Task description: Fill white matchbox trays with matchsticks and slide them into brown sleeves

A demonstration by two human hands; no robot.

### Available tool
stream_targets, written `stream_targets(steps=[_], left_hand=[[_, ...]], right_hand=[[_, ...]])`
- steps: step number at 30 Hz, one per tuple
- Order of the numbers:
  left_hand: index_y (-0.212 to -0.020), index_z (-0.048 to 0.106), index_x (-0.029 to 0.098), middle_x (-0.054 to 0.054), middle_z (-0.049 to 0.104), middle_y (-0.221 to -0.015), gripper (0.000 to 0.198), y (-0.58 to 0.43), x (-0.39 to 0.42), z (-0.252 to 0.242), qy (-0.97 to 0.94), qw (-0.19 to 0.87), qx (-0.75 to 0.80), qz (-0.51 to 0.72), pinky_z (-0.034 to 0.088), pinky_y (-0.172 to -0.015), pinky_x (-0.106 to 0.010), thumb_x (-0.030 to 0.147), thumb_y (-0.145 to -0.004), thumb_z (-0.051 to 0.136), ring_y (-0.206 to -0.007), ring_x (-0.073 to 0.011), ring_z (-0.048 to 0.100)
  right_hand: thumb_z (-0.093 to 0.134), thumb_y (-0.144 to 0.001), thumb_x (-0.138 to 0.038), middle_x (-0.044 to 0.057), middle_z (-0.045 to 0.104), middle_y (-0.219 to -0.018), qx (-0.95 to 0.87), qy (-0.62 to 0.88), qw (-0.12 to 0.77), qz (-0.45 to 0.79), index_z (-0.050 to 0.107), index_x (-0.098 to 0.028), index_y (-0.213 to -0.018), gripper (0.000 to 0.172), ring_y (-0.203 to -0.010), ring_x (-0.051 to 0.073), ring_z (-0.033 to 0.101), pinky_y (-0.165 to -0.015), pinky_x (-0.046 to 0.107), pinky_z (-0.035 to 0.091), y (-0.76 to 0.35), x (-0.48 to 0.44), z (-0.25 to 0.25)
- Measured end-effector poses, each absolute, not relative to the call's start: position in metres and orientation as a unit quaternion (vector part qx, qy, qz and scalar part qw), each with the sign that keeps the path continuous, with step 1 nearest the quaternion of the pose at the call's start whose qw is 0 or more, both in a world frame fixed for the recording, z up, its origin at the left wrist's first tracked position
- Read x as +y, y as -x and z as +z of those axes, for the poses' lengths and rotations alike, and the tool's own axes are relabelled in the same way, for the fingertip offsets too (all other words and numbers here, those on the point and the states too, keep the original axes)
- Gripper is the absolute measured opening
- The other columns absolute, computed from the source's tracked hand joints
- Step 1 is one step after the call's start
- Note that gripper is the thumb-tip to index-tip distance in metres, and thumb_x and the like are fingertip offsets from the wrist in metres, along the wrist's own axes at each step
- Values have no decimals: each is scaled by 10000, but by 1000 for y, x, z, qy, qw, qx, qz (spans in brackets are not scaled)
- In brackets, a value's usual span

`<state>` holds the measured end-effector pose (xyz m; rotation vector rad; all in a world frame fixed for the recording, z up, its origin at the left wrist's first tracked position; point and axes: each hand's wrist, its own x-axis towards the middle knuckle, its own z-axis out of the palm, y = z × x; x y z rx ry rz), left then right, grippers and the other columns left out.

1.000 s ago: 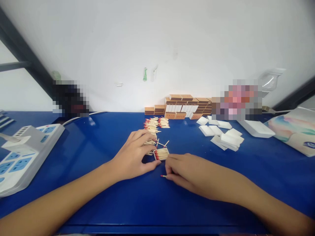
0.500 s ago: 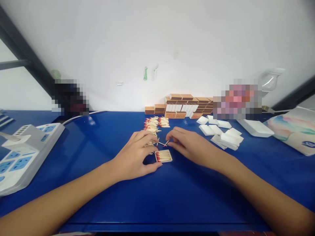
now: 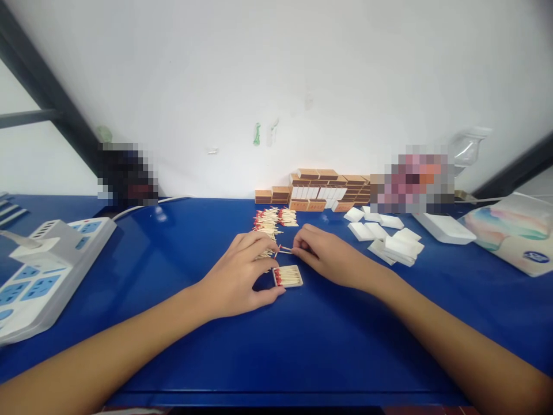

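A small white matchbox tray (image 3: 294, 283), partly filled with red-headed matches, rests on the blue table. My left hand (image 3: 239, 276) grips its left end, thumb at the near corner and a finger at the far one. Just beyond the tray, my right hand (image 3: 324, 253) has thumb and forefinger pinched on the pale ends of matches (image 3: 285, 249), their red heads pointing left toward my left fingertips. A loose heap of matches (image 3: 265, 222) lies behind my left hand, which hides part of it. Another small pile (image 3: 287, 217) sits beside the heap.
Brown matchboxes (image 3: 317, 204) are stacked along the wall. Several white trays (image 3: 400, 248) lie at the right, near a white box (image 3: 444, 227) and a tissue pack (image 3: 510, 230). A power strip (image 3: 56, 271) with a cable occupies the left side.
My right thumb and forefinger have closed onto matches lying beyond the tray. The matches there now point left, side by side. My left hand stays at the tray.
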<state>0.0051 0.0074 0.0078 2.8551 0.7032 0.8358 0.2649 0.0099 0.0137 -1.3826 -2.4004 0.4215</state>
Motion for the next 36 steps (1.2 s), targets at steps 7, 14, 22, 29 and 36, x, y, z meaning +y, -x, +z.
stream_targets(steps=[7, 14, 22, 29, 36], left_hand=[[-1058, 736, 200, -109, 680, -1293, 242, -5, 8, 8, -934, 40, 235, 265, 441, -1094, -512, 399, -920, 745, -1314, -313, 555], [-1043, 736, 197, -111, 686, -1284, 243, -5, 8, 9, -933, 32, 238, 268, 453, -1074, -507, 399, -909, 759, -1297, -316, 567], [-1033, 742, 192, -106, 688, -1271, 246, -4, 9, 7, -930, 34, 242, 273, 457, -1065, -509, 393, -894, 775, -1283, -314, 568], [-1029, 739, 194, -113, 682, -1286, 245, -5, 9, 7, -931, 34, 238, 273, 454, -1066, -511, 405, -906, 761, -1289, -315, 569], [-1038, 738, 183, -112, 680, -1285, 258, -5, 7, 7, -932, 36, 232, 275, 449, -1077, -506, 406, -910, 759, -1305, -310, 560]], right_hand=[[547, -1057, -302, 51, 591, -1068, -848, 475, 177, 152, 599, -217, -1059, 101, -845, 180, 589, -756, 317, 462, -256, 13, 4], [512, -1049, -219, 59, 595, -1040, -844, 488, 153, 163, 583, -202, -973, 105, -839, 182, 591, -756, 319, 463, -258, 15, 11], [510, -1064, -325, 36, 616, -962, -843, 441, 181, 249, 598, -220, -949, 179, -838, 179, 572, -750, 318, 456, -260, -2, 34], [576, -1032, -349, 21, 618, -899, -825, 466, 206, 246, 633, -219, -962, 158, -775, 169, 557, -704, 312, 441, -255, -1, 24], [543, -1037, -223, 27, 572, -926, -845, 457, 199, 192, 613, -199, -935, 126, -826, 174, 548, -742, 308, 430, -260, 18, 7]])
